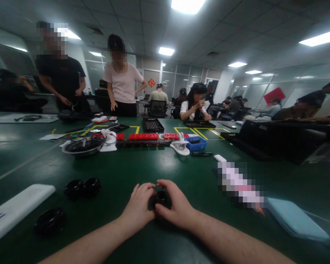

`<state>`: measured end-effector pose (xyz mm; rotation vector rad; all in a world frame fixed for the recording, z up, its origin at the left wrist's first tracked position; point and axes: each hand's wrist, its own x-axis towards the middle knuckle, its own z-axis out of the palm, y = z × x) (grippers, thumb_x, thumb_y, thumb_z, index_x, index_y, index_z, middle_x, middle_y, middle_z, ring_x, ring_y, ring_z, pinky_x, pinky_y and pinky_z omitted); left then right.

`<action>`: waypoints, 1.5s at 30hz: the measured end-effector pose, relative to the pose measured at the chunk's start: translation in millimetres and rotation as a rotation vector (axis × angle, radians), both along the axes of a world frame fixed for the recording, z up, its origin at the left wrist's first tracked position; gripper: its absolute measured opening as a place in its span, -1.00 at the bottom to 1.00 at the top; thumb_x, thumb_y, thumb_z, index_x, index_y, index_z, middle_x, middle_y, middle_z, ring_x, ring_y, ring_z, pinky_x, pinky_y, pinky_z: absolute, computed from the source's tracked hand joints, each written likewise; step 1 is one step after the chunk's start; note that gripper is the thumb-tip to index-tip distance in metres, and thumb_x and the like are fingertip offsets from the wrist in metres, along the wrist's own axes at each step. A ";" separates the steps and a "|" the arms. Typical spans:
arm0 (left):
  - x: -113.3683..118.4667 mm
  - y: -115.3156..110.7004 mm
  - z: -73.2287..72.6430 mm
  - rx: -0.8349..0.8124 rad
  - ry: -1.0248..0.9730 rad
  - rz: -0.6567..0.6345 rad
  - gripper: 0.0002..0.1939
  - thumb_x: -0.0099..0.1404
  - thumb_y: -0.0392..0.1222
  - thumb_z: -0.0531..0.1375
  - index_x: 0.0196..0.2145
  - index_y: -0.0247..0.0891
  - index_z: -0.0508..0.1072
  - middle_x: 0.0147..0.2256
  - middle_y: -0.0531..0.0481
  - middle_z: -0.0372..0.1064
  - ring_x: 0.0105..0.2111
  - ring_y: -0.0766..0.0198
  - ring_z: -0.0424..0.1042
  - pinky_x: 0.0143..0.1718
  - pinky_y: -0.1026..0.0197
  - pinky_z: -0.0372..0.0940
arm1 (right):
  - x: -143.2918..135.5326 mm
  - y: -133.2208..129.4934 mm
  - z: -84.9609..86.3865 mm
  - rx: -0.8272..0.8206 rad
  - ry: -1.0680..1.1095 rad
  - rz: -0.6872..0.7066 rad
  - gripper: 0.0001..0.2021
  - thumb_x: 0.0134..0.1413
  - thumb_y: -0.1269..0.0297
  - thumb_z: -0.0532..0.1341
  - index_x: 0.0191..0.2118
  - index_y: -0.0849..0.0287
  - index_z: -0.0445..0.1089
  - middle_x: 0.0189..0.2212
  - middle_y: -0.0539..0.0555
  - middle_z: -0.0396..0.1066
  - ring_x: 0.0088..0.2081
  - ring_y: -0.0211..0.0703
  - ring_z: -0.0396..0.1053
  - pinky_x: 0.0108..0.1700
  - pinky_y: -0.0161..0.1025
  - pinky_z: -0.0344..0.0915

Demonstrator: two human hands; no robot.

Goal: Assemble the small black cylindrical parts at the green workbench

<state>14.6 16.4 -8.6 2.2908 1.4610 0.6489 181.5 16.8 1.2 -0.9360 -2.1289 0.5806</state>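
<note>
A glossy black ring point(162, 198), perhaps coiled cable, sits between my two hands just above or on the green table point(165, 167). My right hand point(178, 205) curls around its right side, thumb in front and fingers behind. On the other side my left hand point(139, 203) presses against it with bent fingers, partly hiding it. Two similar black rings point(73, 190) stand side by side to the left. Nearer me on that side lies another black ring point(50, 222).
A long white case point(22, 207) lies at left, a light blue pouch point(297, 219) at right. Farther back are a metal bowl point(82, 149), a red strip point(143, 136), a white clamp base point(180, 147), a blue basket point(197, 145) and a black tray point(153, 125). People are across the table.
</note>
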 end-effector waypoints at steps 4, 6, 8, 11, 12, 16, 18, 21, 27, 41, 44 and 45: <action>-0.7 -1.1 -1.7 0.021 -0.020 0.001 -0.77 -0.04 -0.20 0.22 -0.35 -0.22 0.38 -0.08 -0.11 0.26 0.01 0.00 0.15 0.10 -0.15 -0.12 | -1.3 1.1 -1.0 0.009 -0.014 -0.037 -0.52 -0.18 0.41 0.25 -0.05 0.18 0.17 -0.21 0.11 0.30 -0.18 -0.07 0.28 -0.11 -0.10 0.25; -0.9 -1.1 -2.6 0.034 -0.033 -0.002 -0.78 -0.05 -0.20 0.22 -0.36 -0.23 0.39 -0.08 -0.12 0.25 0.00 -0.01 0.16 0.09 -0.14 -0.09 | -2.1 1.5 -2.8 0.015 -0.017 -0.050 -0.57 -0.16 0.43 0.22 -0.08 0.18 0.19 -0.25 0.10 0.31 -0.22 -0.08 0.30 -0.14 -0.10 0.28; -0.9 -0.9 -3.4 0.045 -0.045 -0.001 -0.79 -0.04 -0.20 0.22 -0.36 -0.23 0.39 -0.08 -0.12 0.25 0.00 -0.02 0.16 0.09 -0.14 -0.10 | -2.5 1.2 -5.0 0.026 -0.011 -0.058 -0.57 -0.12 0.46 0.17 -0.04 0.18 0.15 -0.23 0.12 0.31 -0.19 -0.09 0.30 -0.11 -0.10 0.27; -0.7 -0.3 -4.5 0.061 -0.061 0.013 -0.79 -0.05 -0.21 0.22 -0.36 -0.21 0.40 -0.09 -0.10 0.26 -0.01 -0.02 0.17 0.09 -0.13 -0.12 | -2.1 -0.9 -7.0 0.041 -0.005 -0.040 -0.52 -0.09 0.49 0.12 0.02 0.18 0.09 -0.14 0.15 0.30 -0.10 -0.09 0.28 -0.01 -0.09 0.22; -0.7 -0.1 -4.7 0.064 -0.064 0.019 -0.79 -0.05 -0.23 0.21 -0.37 -0.21 0.40 -0.09 -0.10 0.26 -0.01 -0.01 0.18 0.09 -0.12 -0.10 | -1.9 -1.8 -7.0 0.043 -0.006 -0.028 -0.50 -0.10 0.49 0.12 0.04 0.18 0.08 -0.12 0.15 0.30 -0.08 -0.09 0.27 0.01 -0.09 0.21; -1.1 0.4 -4.7 0.073 -0.061 0.035 -0.82 -0.07 -0.27 0.22 -0.41 -0.23 0.40 -0.11 -0.10 0.27 -0.04 0.03 0.22 0.02 0.01 0.08 | -1.5 -4.0 -5.4 0.043 -0.016 -0.012 -0.39 -0.12 0.49 0.16 0.11 0.18 0.02 0.00 0.20 0.22 0.02 -0.03 0.21 0.06 -0.04 0.16; -1.4 0.1 -4.3 0.080 -0.059 0.039 -0.83 -0.07 -0.26 0.23 -0.42 -0.23 0.41 -0.11 -0.10 0.27 -0.04 0.03 0.22 -0.02 0.05 0.14 | -1.8 -3.6 -5.0 0.045 -0.016 -0.027 -0.35 -0.14 0.46 0.20 0.13 0.18 0.00 0.03 0.21 0.18 0.04 0.01 0.17 0.06 0.00 0.13; -1.7 -1.0 -3.6 0.092 -0.058 0.040 -0.84 -0.05 -0.24 0.23 -0.41 -0.24 0.41 -0.12 -0.11 0.27 -0.05 0.04 0.22 -0.03 0.06 0.15 | -2.8 -2.1 -5.5 0.049 -0.014 -0.059 -0.38 -0.13 0.44 0.22 0.11 0.16 0.04 -0.04 0.18 0.23 0.00 0.01 0.20 0.04 0.01 0.14; -1.3 -3.1 -1.6 0.104 -0.049 0.035 -0.81 -0.01 -0.24 0.21 -0.36 -0.26 0.40 -0.09 -0.12 0.23 -0.02 0.03 0.18 0.02 0.02 0.10 | -1.9 -2.8 -3.9 0.063 -0.008 -0.039 -0.49 -0.10 0.50 0.16 0.05 0.16 0.12 -0.12 0.14 0.28 -0.05 -0.06 0.25 0.02 -0.05 0.18; -1.6 0.0 -1.5 0.075 -0.026 0.021 -0.79 -0.06 -0.29 0.20 -0.37 -0.25 0.38 -0.19 -0.08 0.24 -0.12 0.07 0.22 -0.08 0.09 0.17 | -0.4 -1.5 -3.8 0.036 -0.033 -0.003 -0.37 -0.14 0.37 0.26 0.10 0.21 0.04 -0.01 0.21 0.22 0.01 -0.01 0.19 0.05 -0.01 0.14; -1.4 -0.7 -0.1 0.065 -0.016 0.016 -0.78 -0.05 -0.27 0.19 -0.35 -0.25 0.38 -0.18 -0.09 0.23 -0.10 0.05 0.21 -0.07 0.07 0.16 | -1.8 0.5 -4.0 0.023 -0.033 -0.039 -0.48 -0.14 0.37 0.26 0.01 0.20 0.15 -0.12 0.16 0.28 -0.07 -0.02 0.24 -0.01 -0.02 0.19; -1.4 -0.9 0.4 0.062 -0.012 0.012 -0.78 -0.04 -0.25 0.19 -0.34 -0.24 0.38 -0.18 -0.09 0.23 -0.10 0.05 0.21 -0.07 0.06 0.16 | -2.2 0.7 -3.9 0.020 -0.032 -0.046 -0.53 -0.12 0.38 0.24 -0.02 0.19 0.18 -0.15 0.15 0.30 -0.09 -0.03 0.26 -0.03 -0.03 0.21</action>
